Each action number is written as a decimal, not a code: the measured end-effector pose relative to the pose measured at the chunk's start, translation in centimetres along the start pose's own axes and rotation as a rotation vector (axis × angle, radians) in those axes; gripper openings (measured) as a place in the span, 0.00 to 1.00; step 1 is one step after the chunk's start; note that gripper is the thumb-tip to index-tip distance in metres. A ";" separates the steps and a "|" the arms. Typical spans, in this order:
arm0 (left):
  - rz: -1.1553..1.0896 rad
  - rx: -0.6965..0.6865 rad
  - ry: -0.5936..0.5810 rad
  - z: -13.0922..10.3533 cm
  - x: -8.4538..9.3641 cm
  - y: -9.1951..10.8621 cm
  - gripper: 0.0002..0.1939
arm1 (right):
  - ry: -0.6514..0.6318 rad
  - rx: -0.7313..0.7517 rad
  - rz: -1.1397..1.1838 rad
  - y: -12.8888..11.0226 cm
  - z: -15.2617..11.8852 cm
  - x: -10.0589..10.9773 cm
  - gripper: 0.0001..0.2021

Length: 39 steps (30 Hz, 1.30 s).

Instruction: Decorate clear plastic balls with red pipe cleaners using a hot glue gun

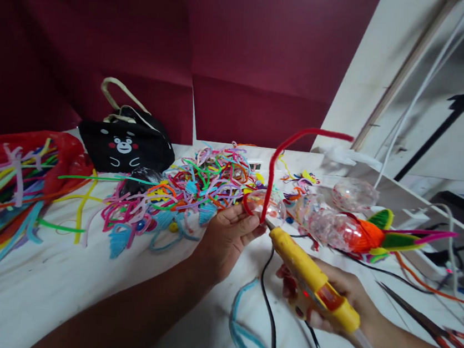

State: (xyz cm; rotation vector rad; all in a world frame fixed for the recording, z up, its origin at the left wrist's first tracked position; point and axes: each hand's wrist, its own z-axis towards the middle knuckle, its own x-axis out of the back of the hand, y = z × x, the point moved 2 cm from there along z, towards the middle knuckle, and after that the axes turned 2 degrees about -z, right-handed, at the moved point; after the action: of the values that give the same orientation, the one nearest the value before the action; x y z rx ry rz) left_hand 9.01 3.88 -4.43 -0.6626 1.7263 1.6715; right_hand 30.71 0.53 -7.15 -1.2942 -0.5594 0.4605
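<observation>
Far L, bag [73,160] w/ chenille [19,186], glue gun [303,268] R

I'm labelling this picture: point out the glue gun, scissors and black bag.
Glue gun [304,266], head view: yellow body.
Scissors [424,321], head view: dark blades.
Black bag [124,146], head view: printed front.

Left hand [231,238] is pinching a red pipe cleaner [271,181] near its lower end, by a clear plastic shell [276,206]. Right hand [350,289] is gripping a yellow glue gun [300,260], nozzle pointing at the pinch; contact unclear. Pipe cleaner pile [209,174] is lying behind left hand, black bag [134,149] sitting further left. Blue pipe cleaner [236,311] is curling across the white table [137,308]; scissors [420,317] are lying by right forearm.
</observation>
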 end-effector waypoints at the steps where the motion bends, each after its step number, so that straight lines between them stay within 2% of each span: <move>1: 0.000 0.002 0.010 0.0 0.1 0.0 0.17 | -0.015 0.003 0.035 0.0 0.0 -0.1 0.20; 5: 0.004 0.008 0.023 -0.1 0.2 -0.2 0.16 | -0.018 0.019 0.068 -0.4 0.1 -0.2 0.18; 12: 0.021 0.014 0.031 -0.1 0.4 -0.2 0.15 | 0.000 -0.049 0.106 -0.8 0.3 -0.6 0.19; 26: 0.019 0.017 0.008 -0.1 0.1 -0.2 0.15 | -0.036 -0.137 0.213 0.5 -0.4 -0.7 0.21; 39: 0.013 0.021 0.010 -0.1 0.2 -0.3 0.17 | -0.031 -0.126 0.232 0.1 -0.4 -1.0 0.21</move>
State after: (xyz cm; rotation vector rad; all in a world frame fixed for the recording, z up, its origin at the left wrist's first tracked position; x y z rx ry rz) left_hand 9.13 3.78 -4.77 -0.6527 1.7566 1.6597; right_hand 30.22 -0.37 -7.48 -1.4827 -0.4716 0.6464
